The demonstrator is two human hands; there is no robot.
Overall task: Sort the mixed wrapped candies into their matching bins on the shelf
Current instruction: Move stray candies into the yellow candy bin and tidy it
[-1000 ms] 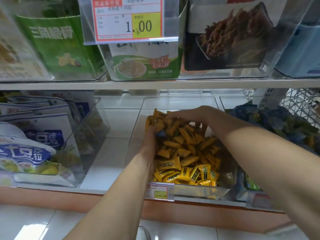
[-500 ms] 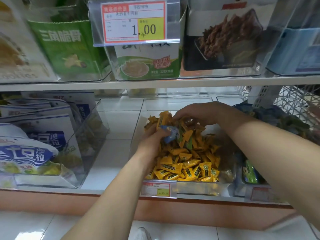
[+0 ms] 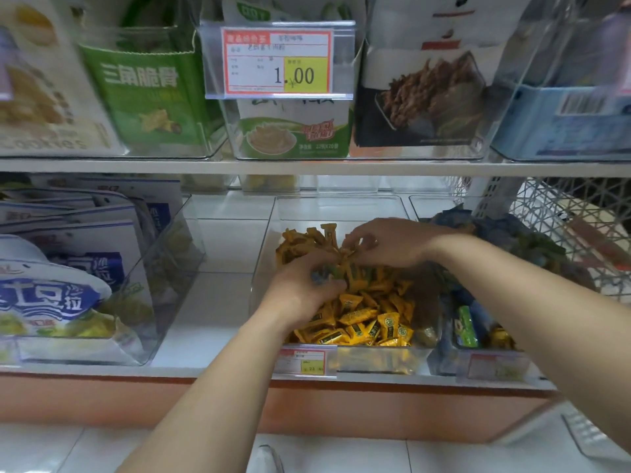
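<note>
Both hands are coming closer together over the yellow candies (image 3: pixel 358 315) in the clear bin (image 3: pixel 264 257) on the lower shelf (image 3: pixel 218 302). The left hand (image 3: pixel 302 290) is curling its fingers around a blue candy (image 3: pixel 318 277), tucking it in more than a moment ago. The right hand (image 3: pixel 386 244) is poking bent fingers into the pile; I cannot tell if it is holding anything. The blue one is probably heading for the blue pile (image 3: pixel 526 240) just to the right.

Clear middle bin (image 3: pixel 264 257) heaped with yellow-wrapped candies (image 3: pixel 362 319) — blue and green candies (image 3: pixel 532 245) piled in the right bin (image 3: pixel 444 363).
</note>
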